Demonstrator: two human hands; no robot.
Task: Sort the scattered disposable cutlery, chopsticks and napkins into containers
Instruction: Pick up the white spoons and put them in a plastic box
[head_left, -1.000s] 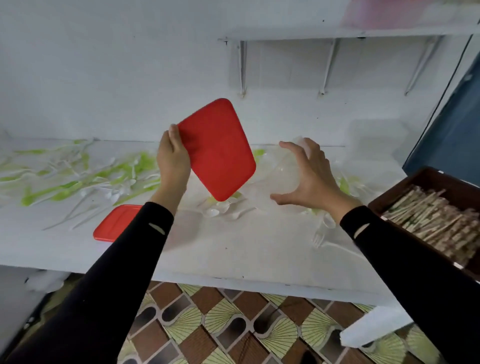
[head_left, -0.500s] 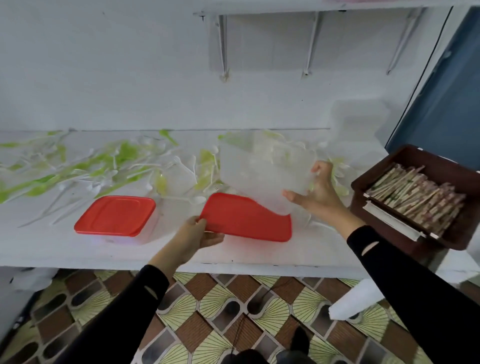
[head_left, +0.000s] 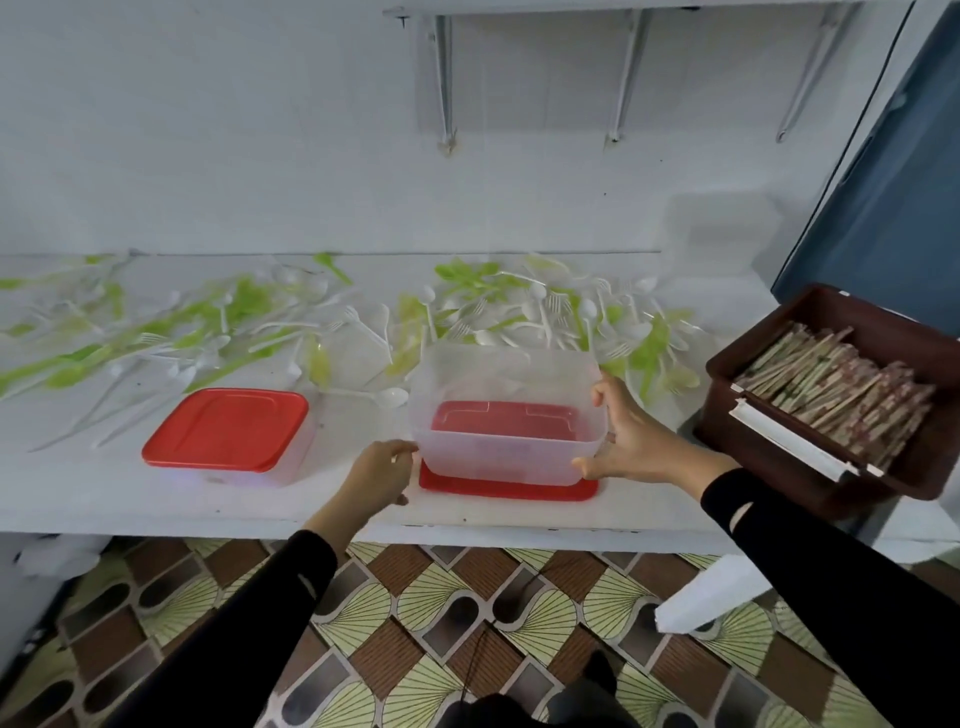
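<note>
A clear plastic container (head_left: 506, 457) stands open on top of its red lid (head_left: 506, 489) near the shelf's front edge. My right hand (head_left: 631, 439) grips the container's right wall. My left hand (head_left: 376, 475) sits at the container's left bottom corner, fingers curled by the lid's edge. Green and white plastic spoons and forks (head_left: 519, 306) lie scattered across the back of the white shelf (head_left: 104, 499). A second clear container with a red lid (head_left: 228, 428) on it stands to the left.
A brown tray (head_left: 883, 338) full of wrapped chopsticks (head_left: 836, 387) stands at the right end of the shelf. More cutlery (head_left: 130, 332) spreads over the left half. Metal brackets hang on the wall above. Patterned floor tiles lie below the shelf edge.
The red lid went from held up in my left hand down flat onto the shelf. My right hand has lowered the clear container onto the lid.
</note>
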